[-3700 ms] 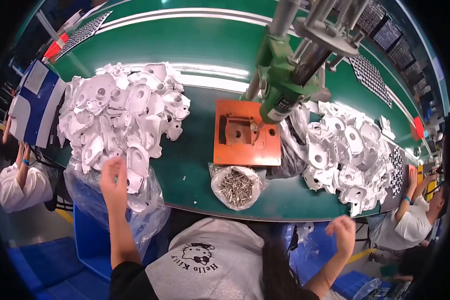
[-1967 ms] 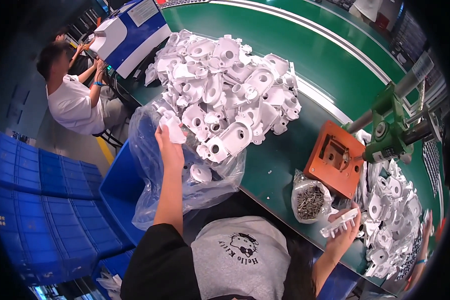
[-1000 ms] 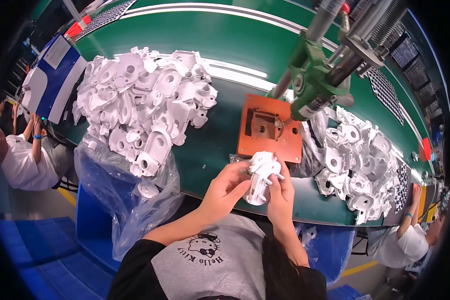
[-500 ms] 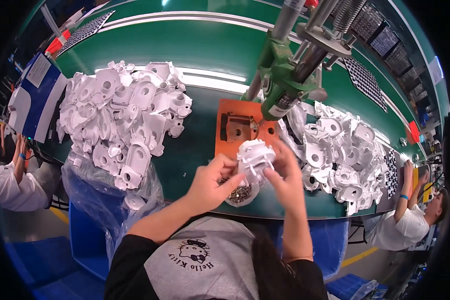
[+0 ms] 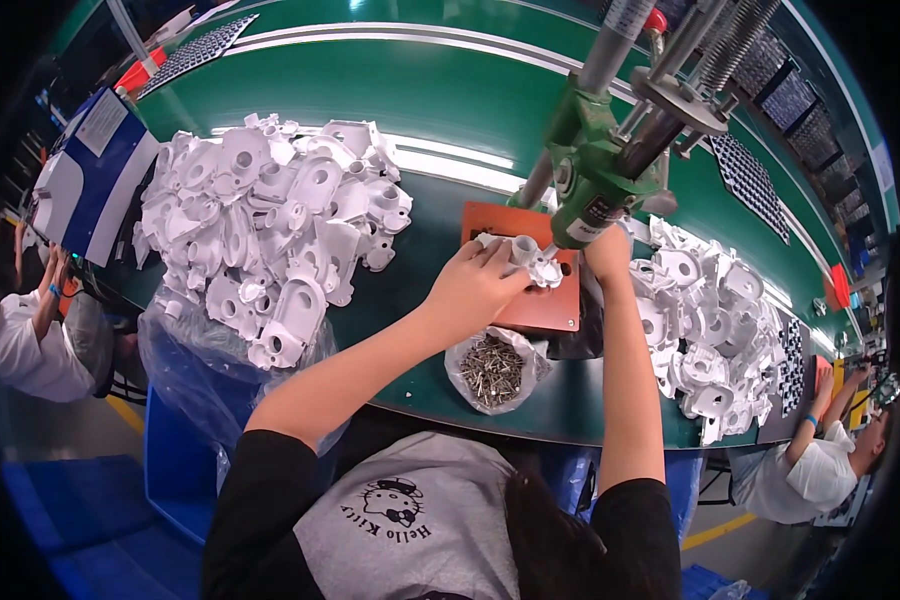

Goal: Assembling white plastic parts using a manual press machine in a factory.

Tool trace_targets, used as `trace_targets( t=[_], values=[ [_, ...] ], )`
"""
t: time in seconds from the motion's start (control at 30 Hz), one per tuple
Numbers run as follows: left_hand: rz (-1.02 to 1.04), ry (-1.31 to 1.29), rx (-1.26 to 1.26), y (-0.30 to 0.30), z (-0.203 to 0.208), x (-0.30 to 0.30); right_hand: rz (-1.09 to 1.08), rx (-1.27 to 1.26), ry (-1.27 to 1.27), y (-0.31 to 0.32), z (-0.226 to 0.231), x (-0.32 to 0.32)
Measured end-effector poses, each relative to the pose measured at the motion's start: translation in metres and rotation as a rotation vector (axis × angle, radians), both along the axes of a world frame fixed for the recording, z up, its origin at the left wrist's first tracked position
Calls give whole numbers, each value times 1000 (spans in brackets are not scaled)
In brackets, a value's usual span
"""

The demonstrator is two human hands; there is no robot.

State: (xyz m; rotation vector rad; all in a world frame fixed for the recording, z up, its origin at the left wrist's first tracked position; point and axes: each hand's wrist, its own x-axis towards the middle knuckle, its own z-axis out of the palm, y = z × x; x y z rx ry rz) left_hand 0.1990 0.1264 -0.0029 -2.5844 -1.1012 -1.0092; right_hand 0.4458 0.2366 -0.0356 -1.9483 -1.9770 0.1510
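My left hand holds a white plastic housing part down on the orange fixture block. Its fingers are closed on the part's left side. Right above the part's right end is the head of a green bench press, its thin tip close to or touching the part; I cannot tell which. My right hand is raised beside the press head, at the block's right edge. Its fingers are mostly hidden behind the press, so what they hold does not show.
A clear bag of small metal pins or screws lies in front of the block. White part heaps stand left and right. A blue bin with plastic film is below the left edge. Co-workers sit at both sides.
Both hands held the white part in front of the block before. Now it rests on the block under my left hand, and my right hand has let go and moved up beside the press.
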Motion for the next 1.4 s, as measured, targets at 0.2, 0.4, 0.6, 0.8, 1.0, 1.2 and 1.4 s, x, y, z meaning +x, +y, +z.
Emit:
trace_targets(
  t=[0.2,0.4,0.6,0.8,1.0,1.2,1.4],
  values=[
    [15,-114,-28,0,-7,2,52,96,163,11,-26,19],
    [7,-90,-95,-1,-13,-4,-56,86,94,-36,33,-4],
    [-18,-248,-177,-8,-15,-3,81,190,533,-86,53,-38],
    [-32,-365,-204,-8,-18,-3,401,342,283,-96,32,-56],
    [-65,-416,-200,-7,-21,-4,548,282,124,-109,38,-60],
    [-58,-427,-200,-5,-23,-6,475,109,387,-116,38,-53],
    [-56,-439,-174,-5,-28,-4,443,234,290,-177,46,-60]
  ],
)
